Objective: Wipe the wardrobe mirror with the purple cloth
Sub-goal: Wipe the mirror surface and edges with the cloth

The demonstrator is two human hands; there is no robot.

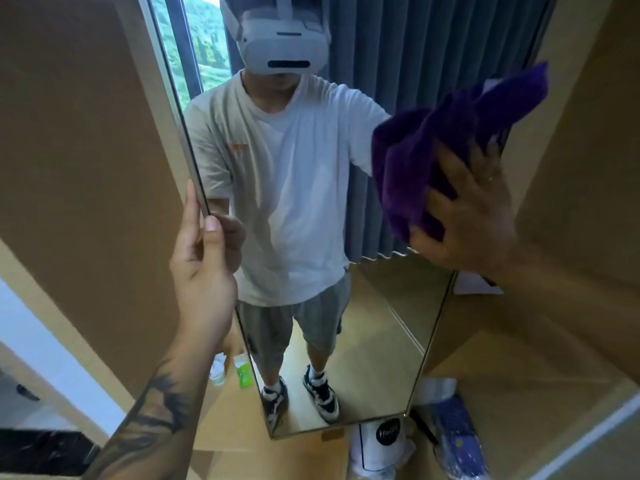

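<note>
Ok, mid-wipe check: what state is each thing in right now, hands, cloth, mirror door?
Right hand: fingers spread, pressing the purple cloth against the glass.
Purple cloth: bunched, held on the mirror's upper right area.
Left hand: pinching the mirror's left edge, thumb on the glass side.
Mirror: swung out on the wardrobe door, upright, reflecting the person.
Wardrobe door: open.

One mirror, one purple cloth, two hands.

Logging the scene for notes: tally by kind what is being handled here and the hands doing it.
Hands: 2, the left hand gripping the mirror's edge, the right hand pressing the cloth to the glass
Purple cloth: 1
Wardrobe mirror: 1
Total: 4
</note>
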